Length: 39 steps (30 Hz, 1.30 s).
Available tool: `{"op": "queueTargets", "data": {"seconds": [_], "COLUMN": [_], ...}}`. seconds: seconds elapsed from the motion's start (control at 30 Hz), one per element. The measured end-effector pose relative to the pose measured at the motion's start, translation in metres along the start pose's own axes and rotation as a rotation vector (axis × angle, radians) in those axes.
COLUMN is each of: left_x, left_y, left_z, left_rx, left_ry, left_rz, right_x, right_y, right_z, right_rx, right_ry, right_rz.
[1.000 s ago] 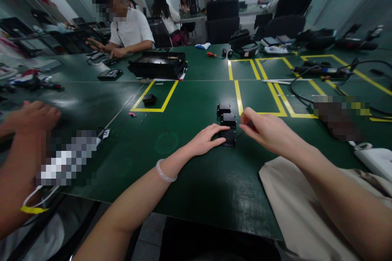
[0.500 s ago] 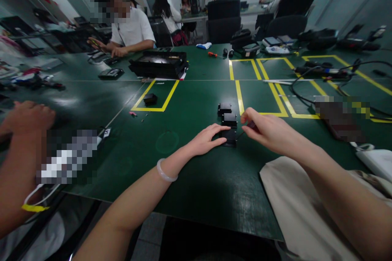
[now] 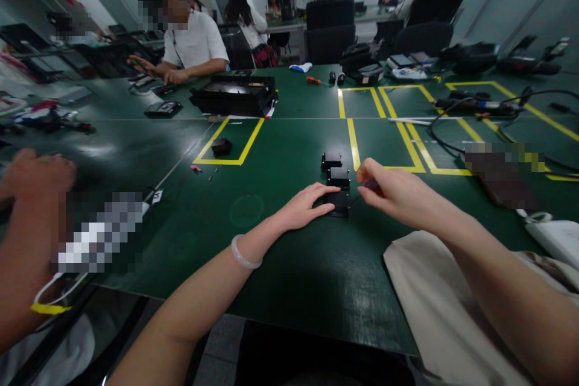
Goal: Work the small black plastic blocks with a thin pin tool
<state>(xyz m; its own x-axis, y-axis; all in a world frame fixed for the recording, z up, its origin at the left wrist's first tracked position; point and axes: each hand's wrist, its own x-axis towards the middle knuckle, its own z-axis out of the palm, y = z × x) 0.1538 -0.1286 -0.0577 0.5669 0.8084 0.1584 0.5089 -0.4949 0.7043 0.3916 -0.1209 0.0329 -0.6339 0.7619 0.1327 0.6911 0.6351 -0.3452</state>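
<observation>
Three small black blocks stand in a short column on the green table (image 3: pixel 289 265): a far one (image 3: pixel 332 160), a middle one (image 3: pixel 339 176) and a near one (image 3: pixel 338 202). My left hand (image 3: pixel 307 206) rests its spread fingertips on the near block, from its left side. To the right of that block, my right hand (image 3: pixel 380 188) is closed around the dark handle of a thin tool (image 3: pixel 356 199), whose shaft points at the block's right side. Most of the handle is hidden by the fingers.
A black tray (image 3: pixel 233 95) lies at the back left, near a small black box (image 3: pixel 221 146) inside yellow tape. Another person's arm (image 3: pixel 34 223) is at the left edge. Beige cloth (image 3: pixel 420 277) lies under my right arm; cables (image 3: pixel 434 132) run at the right.
My hands and the black blocks look unmoved. The other person's hand at the left has shifted slightly leftward.
</observation>
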Motion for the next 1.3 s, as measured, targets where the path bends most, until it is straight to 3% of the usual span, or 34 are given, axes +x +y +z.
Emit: {"op": "queueTargets", "data": {"seconds": [0.17,0.37,0.6,0.87,1.1,1.3], "left_x": [0.0002,0.0002,0.0007,0.0002,0.0005,0.0006], "left_y": [-0.0021,-0.0012,-0.0020,0.0000,-0.0020,-0.0014], "left_z": [0.0012,0.0008,0.0012,0.0000,0.0010,0.0008], "left_rx": [0.006,0.004,0.010,0.005,0.009,0.005], "left_ry": [0.006,0.006,0.005,-0.004,0.002,0.003], "left_rz": [0.009,-0.001,0.000,-0.006,0.004,0.001], "right_x": [0.0014,0.0002,0.0008,-0.0011,0.0005,-0.0017], "right_y": [-0.0010,0.0000,-0.0022,0.0000,-0.0028,0.0005], "right_z": [0.0026,-0.0020,0.0027,0.0025,0.0033,0.0014], "right_rx": [-0.065,0.049,-0.086,-0.024,-0.114,-0.023], "right_ry": [0.060,0.022,0.051,0.029,0.053,0.014], "right_rz": [0.027,-0.031,0.043,0.025,0.043,0.007]}}
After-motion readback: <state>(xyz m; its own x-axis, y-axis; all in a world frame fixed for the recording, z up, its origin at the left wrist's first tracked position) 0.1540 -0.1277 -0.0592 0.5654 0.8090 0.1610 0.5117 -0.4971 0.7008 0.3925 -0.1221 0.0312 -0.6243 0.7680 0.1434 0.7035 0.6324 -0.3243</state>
